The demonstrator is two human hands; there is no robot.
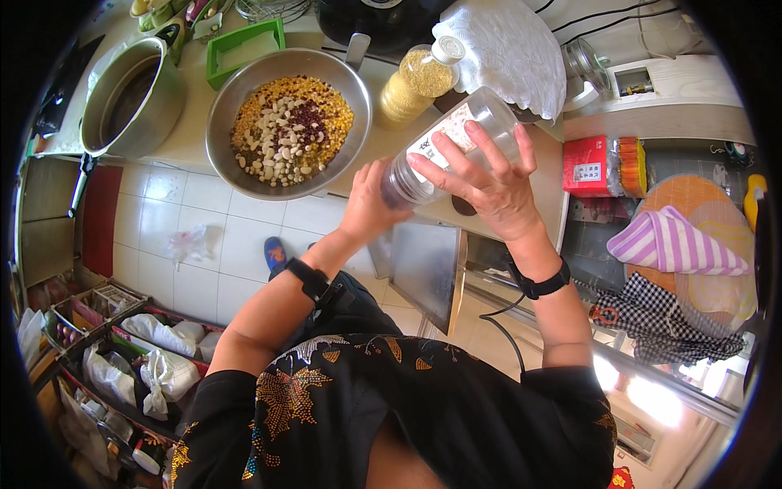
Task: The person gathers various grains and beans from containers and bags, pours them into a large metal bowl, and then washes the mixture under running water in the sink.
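Note:
A clear plastic jar point(455, 143) with a label bearing writing lies tilted between my two hands, its ridged end toward the lower left. My left hand point(369, 205) is wrapped round that lower end. The fingers of my right hand point(489, 174) spread over the jar's side, gripping it. What is inside the jar is hard to make out. Left of the jar, a steel pan point(214, 137) holds yellow grains, dark red beans and white beans. Behind the jar a plastic bottle of yellow grain point(415, 82) stands upright with its white cap on.
A deep metal pot point(156, 125) stands at the left, near a green plastic tray point(217, 70). A white lace cloth point(507, 52) drapes over something behind. To the right are a red box point(584, 165) and a striped cloth point(672, 241). An open panel point(424, 269) juts out below the counter.

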